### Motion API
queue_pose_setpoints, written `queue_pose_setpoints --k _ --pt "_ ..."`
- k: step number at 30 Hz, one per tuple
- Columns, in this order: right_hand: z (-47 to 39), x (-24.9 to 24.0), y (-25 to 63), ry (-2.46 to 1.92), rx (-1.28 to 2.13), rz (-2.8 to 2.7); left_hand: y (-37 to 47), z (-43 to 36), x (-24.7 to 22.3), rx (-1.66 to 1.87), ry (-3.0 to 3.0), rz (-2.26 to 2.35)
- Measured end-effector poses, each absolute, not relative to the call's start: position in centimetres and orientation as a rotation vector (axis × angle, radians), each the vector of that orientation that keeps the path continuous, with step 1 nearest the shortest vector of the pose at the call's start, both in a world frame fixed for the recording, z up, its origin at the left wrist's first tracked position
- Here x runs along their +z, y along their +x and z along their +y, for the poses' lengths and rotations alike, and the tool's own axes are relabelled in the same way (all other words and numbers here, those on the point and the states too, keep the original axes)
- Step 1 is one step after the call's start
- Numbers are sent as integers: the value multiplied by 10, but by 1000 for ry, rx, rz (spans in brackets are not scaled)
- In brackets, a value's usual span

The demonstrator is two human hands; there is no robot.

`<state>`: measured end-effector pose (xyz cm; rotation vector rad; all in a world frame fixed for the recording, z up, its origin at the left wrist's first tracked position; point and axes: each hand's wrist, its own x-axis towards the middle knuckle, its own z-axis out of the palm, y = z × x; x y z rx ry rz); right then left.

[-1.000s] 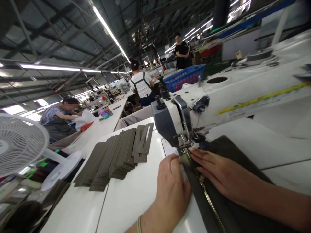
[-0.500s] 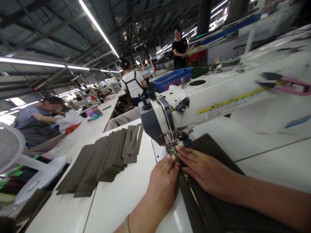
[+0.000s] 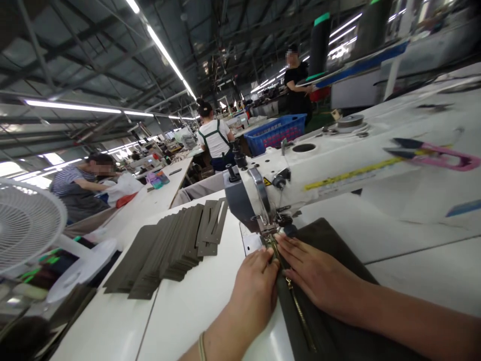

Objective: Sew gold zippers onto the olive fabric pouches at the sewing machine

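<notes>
A dark olive panel (image 3: 323, 245) with a brass-toothed zipper (image 3: 298, 308) lies on the white sewing table, one end of the zipper under the presser foot (image 3: 268, 228) of a sewing machine (image 3: 244, 195). My left hand (image 3: 257, 286) is closed, thumb and fingers pinched at the panel's left edge beside the zipper, close to the foot. Stretched out flat, the fingers of my right hand (image 3: 315, 273) press on the panel just right of the zipper. The zipper's pull (image 3: 288, 283) shows between the hands. The needle point cannot be made out.
Overlapping dark olive pieces (image 3: 165, 250) fan out on the table at left, some with slots. Pink-handled thread snips (image 3: 436, 153) and yellow tape (image 3: 349, 173) are on the machine arm. A white fan (image 3: 30, 225) stands at far left. Beyond are a blue basket (image 3: 276, 133) and several people.
The view has shifted slightly, so the machine and the stacked pieces appear a little lower and further right. Both hands keep their hold on the panel, with no clear movement relative to the foot.
</notes>
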<state>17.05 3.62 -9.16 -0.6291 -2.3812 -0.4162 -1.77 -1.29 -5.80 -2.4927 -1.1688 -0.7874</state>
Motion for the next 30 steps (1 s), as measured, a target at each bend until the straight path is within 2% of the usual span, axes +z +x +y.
queue_pose_setpoints --k 23,30 --pt "51 -86 182 -599 -160 -2462 -17 -5 -60 -660 -2595 -1404" --pt "32 -103 186 -659 -161 -2354 -15 -22 -62 -610 -2602 -1356"
